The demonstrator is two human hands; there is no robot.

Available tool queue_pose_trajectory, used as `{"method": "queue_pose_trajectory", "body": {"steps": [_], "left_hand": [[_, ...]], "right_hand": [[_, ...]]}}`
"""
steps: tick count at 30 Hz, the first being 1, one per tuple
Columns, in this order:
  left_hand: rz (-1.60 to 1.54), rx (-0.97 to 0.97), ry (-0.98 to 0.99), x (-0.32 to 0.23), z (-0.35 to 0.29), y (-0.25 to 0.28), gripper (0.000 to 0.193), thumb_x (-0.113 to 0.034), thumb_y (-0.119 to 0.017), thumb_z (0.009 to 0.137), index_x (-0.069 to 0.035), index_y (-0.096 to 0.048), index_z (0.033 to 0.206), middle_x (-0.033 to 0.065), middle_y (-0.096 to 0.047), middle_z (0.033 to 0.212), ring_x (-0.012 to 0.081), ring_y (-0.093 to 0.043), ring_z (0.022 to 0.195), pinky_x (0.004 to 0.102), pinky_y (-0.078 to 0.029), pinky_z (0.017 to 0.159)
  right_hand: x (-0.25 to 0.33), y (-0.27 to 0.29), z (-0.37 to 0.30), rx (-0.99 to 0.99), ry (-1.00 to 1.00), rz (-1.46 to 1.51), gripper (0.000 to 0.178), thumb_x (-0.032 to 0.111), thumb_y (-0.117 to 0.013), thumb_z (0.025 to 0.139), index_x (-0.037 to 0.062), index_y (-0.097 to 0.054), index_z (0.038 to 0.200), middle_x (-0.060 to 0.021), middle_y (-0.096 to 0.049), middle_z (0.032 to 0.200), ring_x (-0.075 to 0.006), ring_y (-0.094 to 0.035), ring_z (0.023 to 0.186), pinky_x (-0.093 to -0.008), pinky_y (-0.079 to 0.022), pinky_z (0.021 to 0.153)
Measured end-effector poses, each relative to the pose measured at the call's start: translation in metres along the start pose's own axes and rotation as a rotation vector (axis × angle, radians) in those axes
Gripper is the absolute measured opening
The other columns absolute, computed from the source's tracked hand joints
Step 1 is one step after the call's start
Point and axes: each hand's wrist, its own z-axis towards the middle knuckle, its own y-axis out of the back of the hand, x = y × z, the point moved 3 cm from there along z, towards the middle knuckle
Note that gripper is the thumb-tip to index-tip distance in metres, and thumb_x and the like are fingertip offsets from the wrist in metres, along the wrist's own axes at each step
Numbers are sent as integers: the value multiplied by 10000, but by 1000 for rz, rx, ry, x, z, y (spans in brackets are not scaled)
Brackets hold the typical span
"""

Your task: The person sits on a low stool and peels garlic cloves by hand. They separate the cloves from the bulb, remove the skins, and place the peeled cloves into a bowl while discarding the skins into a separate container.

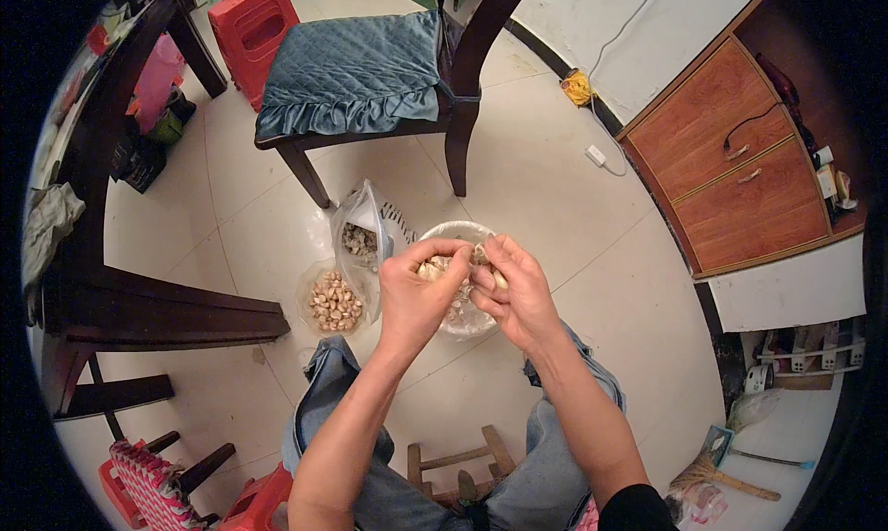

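Note:
Both my hands meet over a white bowl on the floor between my knees. My right hand curls its fingers around pale garlic, which shows near the thumb and between the fingers. My left hand closes thumb and forefinger in a pinch at the same garlic; the exact piece between those fingertips is mostly hidden. Below the hands, the bowl holds whitish garlic and papery skins, partly covered by my fingers. To the left, a clear plastic-lined container holds many loose cloves.
A grey-white plastic bag stands open behind the cloves, with dark, lumpy bits inside. Beyond it is a wooden chair with a teal quilted cover. A dark table leg reaches in from the left. A wooden cabinet lines the right.

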Motion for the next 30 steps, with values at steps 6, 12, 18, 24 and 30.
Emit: {"method": "queue_pose_trajectory", "body": {"steps": [6, 12, 18, 24, 30], "left_hand": [[-89, 92, 41, -4, 0, -2, 136, -105, -724, 862, 13, -742, 926, 30, -715, 813, 59, -607, 730, 210, -485, 655], [7, 61, -24, 9, 2, -1, 144, -114, -732, 861, 18, -742, 918, 15, -700, 776, 41, -570, 686, 200, -455, 604], [-125, 88, 125, 5, 2, -2, 120, -114, -732, 863, 4, -737, 886, -23, -656, 714, 20, -529, 626, 189, -412, 542], [-145, 48, 88, 7, 1, -4, 99, -92, -712, 858, 6, -725, 861, -22, -638, 719, 25, -533, 639, 185, -418, 559], [-138, 5, 168, 13, 2, -5, 109, -92, -709, 851, 16, -705, 864, -19, -644, 740, 23, -529, 621, 181, -408, 538]], "right_hand": [[2, -2, 0, -123, 129, -167, 209, 254, -551, 1008, 69, -459, 972, -4, -493, 690, -45, -389, 501, -191, -324, 414], [0, -4, -1, -131, 256, -334, 201, 218, -546, 1010, 62, -437, 945, -9, -489, 676, -39, -398, 505, -192, -323, 399], [2, -2, -1, -95, 147, -163, 223, 262, -549, 1009, 65, -454, 964, -1, -486, 680, -40, -380, 490, -191, -319, 401], [-2, 1, -1, -57, 75, -117, 231, 290, -535, 1013, 73, -469, 971, 1, -489, 692, -29, -340, 477, -189, -300, 397], [-3, 0, -1, 4, -86, 147, 166, 247, -493, 1030, 89, -481, 980, 7, -466, 689, -25, -291, 467, -179, -269, 395]]}}
